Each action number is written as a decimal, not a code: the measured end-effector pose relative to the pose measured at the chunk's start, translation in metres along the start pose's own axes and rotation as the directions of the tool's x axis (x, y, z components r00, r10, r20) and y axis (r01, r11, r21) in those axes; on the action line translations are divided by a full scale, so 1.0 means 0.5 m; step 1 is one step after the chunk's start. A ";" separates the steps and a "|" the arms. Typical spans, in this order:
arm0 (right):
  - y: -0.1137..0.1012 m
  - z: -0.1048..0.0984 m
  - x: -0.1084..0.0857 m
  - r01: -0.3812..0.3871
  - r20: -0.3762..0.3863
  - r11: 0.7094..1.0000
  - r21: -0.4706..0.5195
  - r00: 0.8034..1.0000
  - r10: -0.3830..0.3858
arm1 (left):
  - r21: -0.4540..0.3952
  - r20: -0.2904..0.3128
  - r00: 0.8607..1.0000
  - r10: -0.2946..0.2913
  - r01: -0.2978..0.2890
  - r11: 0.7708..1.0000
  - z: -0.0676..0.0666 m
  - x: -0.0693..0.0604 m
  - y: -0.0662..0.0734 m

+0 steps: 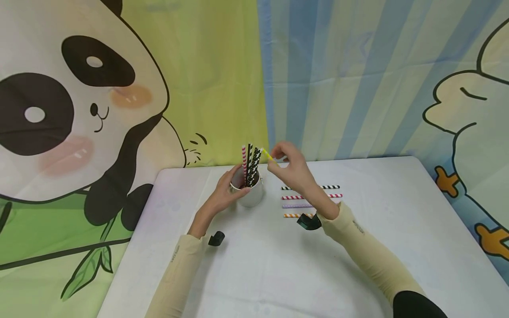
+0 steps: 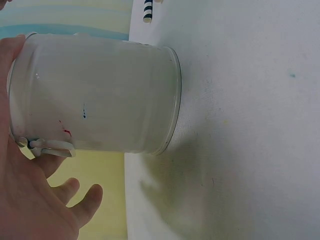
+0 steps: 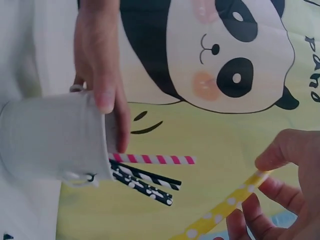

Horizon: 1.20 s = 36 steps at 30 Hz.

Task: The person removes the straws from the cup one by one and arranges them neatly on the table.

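Observation:
My left hand (image 1: 221, 195) grips the rim of a small white metal bucket (image 1: 251, 199), thumb at the near side. In the left wrist view the bucket (image 2: 100, 95) stands upright on the table, and its side handle shows. A pink-striped paper straw (image 3: 155, 159) and several black-and-white straws (image 3: 145, 189) lean inside it, upper ends above the rim. To the bucket's right, my right hand (image 1: 295, 171) pinches a yellow straw with white dots (image 3: 217, 212) between thumb and fingers. That straw slants up toward the bucket's mouth, outside it.
Right of the bucket, a black-striped straw (image 1: 332, 187), a red-striped straw (image 1: 292, 197), a purple straw (image 1: 295, 206) and an orange-striped straw (image 1: 292, 216) lie in parallel on the white table (image 1: 254, 274). A printed cloth (image 1: 222, 79) hangs behind the table.

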State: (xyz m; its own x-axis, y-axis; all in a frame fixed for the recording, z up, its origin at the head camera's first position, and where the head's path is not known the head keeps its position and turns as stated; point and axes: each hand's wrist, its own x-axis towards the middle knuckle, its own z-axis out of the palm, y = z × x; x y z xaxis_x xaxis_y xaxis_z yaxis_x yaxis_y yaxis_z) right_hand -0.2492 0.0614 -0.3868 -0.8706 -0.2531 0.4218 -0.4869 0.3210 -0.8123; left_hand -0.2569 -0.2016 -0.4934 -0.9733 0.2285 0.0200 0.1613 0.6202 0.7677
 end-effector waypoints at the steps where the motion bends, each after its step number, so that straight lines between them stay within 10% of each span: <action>1: 0.001 0.000 -0.002 0.006 0.016 0.999 -0.031 1.000 -0.005 | 0.001 0.000 1.000 0.000 0.000 1.000 0.000 0.000 0.000; 7: 0.008 0.003 -0.019 0.049 0.106 0.965 -0.258 0.994 -0.022 | 0.005 0.000 1.000 0.003 -0.003 1.000 0.000 -0.001 0.000; 26: 0.075 0.019 -0.145 0.220 0.303 0.673 -0.706 0.953 0.007 | 0.007 0.013 1.000 -0.006 0.006 1.000 -0.003 0.000 0.002; 36: 0.099 0.024 -0.199 0.229 0.323 0.639 -0.734 0.946 0.032 | 0.009 0.012 1.000 0.024 -0.024 1.000 -0.003 0.001 0.001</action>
State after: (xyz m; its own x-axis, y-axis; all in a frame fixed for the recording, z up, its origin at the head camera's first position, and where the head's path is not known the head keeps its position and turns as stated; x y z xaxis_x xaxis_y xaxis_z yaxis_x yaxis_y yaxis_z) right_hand -0.1858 0.0917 -0.4735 -0.8163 -0.5240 0.2430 -0.5623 0.8171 -0.1270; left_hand -0.2577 -0.2020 -0.4920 -0.9673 0.2518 0.0307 0.1859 0.6213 0.7612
